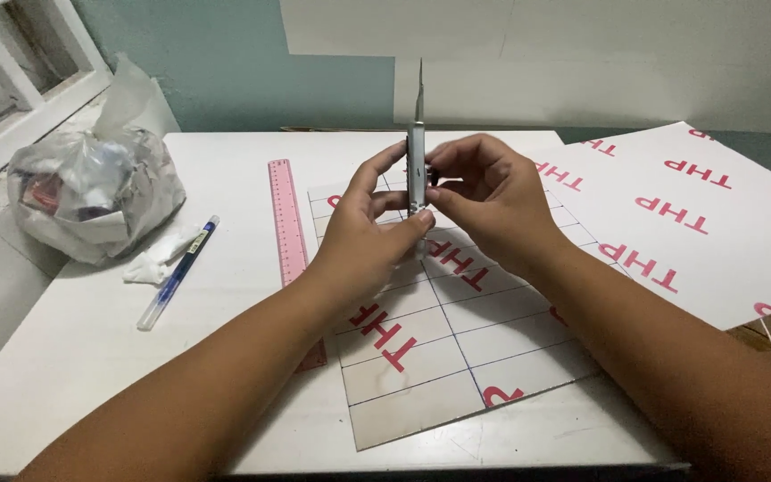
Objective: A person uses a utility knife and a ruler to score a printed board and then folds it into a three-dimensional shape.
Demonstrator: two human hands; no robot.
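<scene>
Both the left hand [369, 234] and the right hand [489, 201] pinch an upright utility knife [416, 159], fingers curled closed, above gridded cardboard [457, 357].

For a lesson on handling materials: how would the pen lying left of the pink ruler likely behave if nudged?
The pen looks round and slim, so it would probably roll. Its clear plastic barrel suggests it is light and stiff. The crumpled tissue touching it might stop it rolling leftward.

A white table [91, 357] is seen; on it are laid a pink ruler [286, 219], a pen [176, 272], a gridded card sheet [443, 357] and a plastic bag [91, 192].
</scene>
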